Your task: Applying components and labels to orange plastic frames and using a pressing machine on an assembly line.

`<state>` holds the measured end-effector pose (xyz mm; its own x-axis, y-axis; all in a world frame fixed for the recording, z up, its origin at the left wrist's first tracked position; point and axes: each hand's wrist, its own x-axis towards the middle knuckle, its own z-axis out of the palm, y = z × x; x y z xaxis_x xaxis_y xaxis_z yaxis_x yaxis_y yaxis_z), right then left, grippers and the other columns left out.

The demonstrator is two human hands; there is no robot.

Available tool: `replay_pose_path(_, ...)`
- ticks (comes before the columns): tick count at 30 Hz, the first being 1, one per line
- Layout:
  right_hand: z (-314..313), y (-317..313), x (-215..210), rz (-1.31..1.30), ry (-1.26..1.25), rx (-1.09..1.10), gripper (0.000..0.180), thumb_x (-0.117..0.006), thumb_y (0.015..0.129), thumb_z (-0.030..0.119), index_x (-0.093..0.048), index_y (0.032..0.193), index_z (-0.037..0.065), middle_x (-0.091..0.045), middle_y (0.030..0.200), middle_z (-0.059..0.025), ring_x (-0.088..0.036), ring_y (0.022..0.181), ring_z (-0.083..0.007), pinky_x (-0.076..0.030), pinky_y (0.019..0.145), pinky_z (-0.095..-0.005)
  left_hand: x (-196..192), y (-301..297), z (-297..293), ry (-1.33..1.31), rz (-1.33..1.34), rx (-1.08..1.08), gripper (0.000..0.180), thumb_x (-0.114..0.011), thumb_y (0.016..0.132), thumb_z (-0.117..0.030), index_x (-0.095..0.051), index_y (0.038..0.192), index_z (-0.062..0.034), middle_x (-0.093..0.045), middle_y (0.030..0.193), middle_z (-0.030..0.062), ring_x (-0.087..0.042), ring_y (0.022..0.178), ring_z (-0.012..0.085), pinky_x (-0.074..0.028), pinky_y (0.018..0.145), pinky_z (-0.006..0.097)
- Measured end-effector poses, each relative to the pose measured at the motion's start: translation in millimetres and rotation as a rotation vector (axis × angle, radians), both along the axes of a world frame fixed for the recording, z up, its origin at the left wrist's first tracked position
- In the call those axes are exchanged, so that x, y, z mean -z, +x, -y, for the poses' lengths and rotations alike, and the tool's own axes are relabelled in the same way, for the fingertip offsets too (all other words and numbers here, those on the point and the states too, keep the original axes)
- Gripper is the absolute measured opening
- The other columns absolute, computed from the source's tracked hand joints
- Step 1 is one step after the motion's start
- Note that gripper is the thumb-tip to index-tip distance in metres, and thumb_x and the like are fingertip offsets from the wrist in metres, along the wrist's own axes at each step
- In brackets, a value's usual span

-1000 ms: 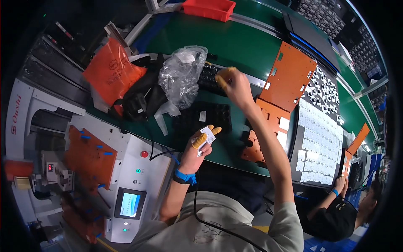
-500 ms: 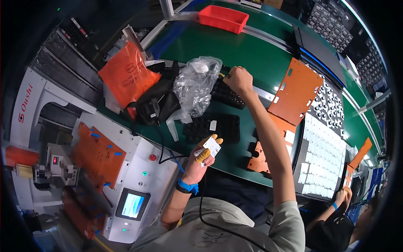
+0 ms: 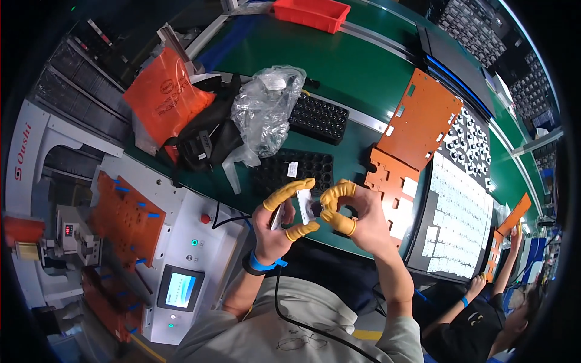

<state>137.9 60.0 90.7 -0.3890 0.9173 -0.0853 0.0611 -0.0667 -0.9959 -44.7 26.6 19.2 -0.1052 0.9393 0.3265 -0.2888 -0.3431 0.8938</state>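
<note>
My left hand (image 3: 273, 225), wearing yellow finger cots, grips a small white circuit board (image 3: 305, 206) by its edges. A second flat piece (image 3: 276, 216) sits in the same palm. My right hand (image 3: 362, 213), also in yellow cots, is closed in a pinch at the board's right side. Between its fingertips is a small dark part (image 3: 317, 209), too small to name, close against the board; whether they touch I cannot tell. Beyond the hands lies a black compartment tray (image 3: 324, 169) with a white label. Farther off is another black tray (image 3: 319, 116) with dark round pieces in its cells.
Clear plastic bags (image 3: 266, 100) and an orange bag (image 3: 166, 97) lie at the left. Orange fixture plates (image 3: 419, 124) and a panel of white boards (image 3: 457, 212) are right. A white machine (image 3: 206, 245) stands left; a red bin (image 3: 311, 15) is far. A co-worker's hand (image 3: 478, 284) works far right.
My right hand has come back from the far black tray to the board in my left hand. The left hand has turned the board more on edge. The whole view has shifted slightly.
</note>
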Motion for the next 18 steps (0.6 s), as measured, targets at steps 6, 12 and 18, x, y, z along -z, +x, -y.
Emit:
replay_pose_path(6,4,12,7,0.006,-0.043,-0.025,0.022,-0.077,0.081,0.005,-0.068,0.100,-0.002,-0.068,0.097,-0.0037,-0.064,0.088,-0.0126,-0.050,0.085,-0.0284,-11,0,0,0.204,-0.401,-0.148,0.059,-0.092,0.072,-0.020,-0.067,0.123,-0.0035,-0.071,0.124,0.0115,-0.072,0.099,0.0173,-0.052,0.067,0.023)
replay_pose_path(12,7,17,2,0.090,-0.086,-0.030,0.017,-0.075,0.087,0.011,-0.070,0.097,-0.001,-0.070,0.087,-0.0018,-0.064,0.078,-0.0102,-0.050,0.075,-0.0251,-22,1,0,0.294,-0.560,-0.181,0.054,-0.089,0.073,-0.016,-0.067,0.121,-0.0027,-0.071,0.123,0.0156,-0.073,0.102,0.0269,-0.058,0.083,0.033)
replay_pose_path(18,10,21,-1,0.123,-0.098,0.001,0.020,-0.074,0.090,0.018,-0.070,0.096,-0.001,-0.071,0.086,-0.0023,-0.064,0.076,-0.0085,-0.048,0.066,-0.0241,-19,5,0,0.422,-0.706,-0.265,0.054,-0.088,0.074,-0.013,-0.066,0.122,-0.0020,-0.071,0.122,0.0169,-0.074,0.098,0.0287,-0.058,0.076,0.031)
